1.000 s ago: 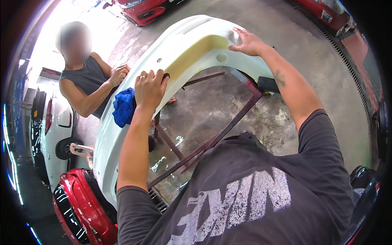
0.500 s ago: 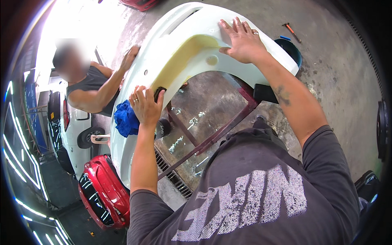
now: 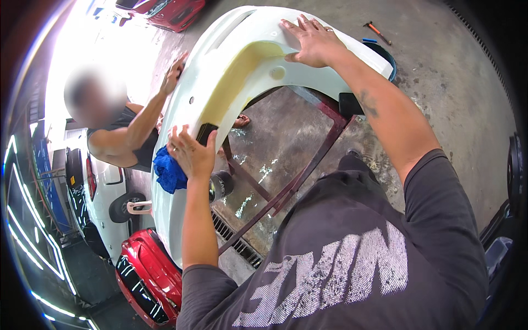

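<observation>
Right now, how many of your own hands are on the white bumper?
2: left hand beside the blue cloth, right hand on the upper right of the white bumper. Both visible.

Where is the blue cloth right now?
In the head view, the blue cloth is left of centre, on the curved white panel near its outer edge, immediately left of the person's left hand.

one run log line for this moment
left hand: on white bumper, at dark block, grip unclear | right hand: spread on bumper | blue cloth: beside left hand | co-worker's hand: at bumper edge
</observation>
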Action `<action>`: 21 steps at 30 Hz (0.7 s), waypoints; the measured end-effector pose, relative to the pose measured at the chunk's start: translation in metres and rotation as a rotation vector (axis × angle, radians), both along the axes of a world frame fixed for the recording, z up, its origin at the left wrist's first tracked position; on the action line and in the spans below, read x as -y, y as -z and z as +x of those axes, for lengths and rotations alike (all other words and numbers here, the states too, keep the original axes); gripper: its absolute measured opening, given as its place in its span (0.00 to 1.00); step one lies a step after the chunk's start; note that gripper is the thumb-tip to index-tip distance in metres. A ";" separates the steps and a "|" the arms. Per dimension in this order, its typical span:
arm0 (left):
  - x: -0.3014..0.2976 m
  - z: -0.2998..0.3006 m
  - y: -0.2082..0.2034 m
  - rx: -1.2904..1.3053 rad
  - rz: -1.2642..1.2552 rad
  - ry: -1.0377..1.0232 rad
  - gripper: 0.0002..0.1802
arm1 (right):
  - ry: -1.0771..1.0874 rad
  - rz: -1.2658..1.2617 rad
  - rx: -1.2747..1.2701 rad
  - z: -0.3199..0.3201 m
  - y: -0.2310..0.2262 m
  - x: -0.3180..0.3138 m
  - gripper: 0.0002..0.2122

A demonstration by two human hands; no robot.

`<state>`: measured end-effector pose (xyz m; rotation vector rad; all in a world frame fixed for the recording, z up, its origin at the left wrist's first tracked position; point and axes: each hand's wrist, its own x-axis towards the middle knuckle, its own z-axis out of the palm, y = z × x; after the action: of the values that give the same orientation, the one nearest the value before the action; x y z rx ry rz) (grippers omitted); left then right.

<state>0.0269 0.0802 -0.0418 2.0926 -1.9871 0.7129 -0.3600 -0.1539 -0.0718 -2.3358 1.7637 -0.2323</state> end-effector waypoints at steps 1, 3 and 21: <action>-0.005 -0.003 -0.006 -0.003 0.010 -0.021 0.52 | 0.012 -0.002 -0.003 -0.001 0.001 0.001 0.49; -0.013 0.003 -0.007 0.010 0.052 -0.029 0.65 | 0.026 0.010 -0.051 0.003 -0.002 0.002 0.49; 0.052 -0.030 0.025 0.174 -0.101 0.037 0.60 | -0.066 0.137 0.140 -0.011 -0.029 -0.019 0.51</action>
<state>-0.0027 0.0280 -0.0669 1.9922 -2.0235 0.9979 -0.3710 -0.1353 -0.0424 -2.2201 1.5828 -0.2488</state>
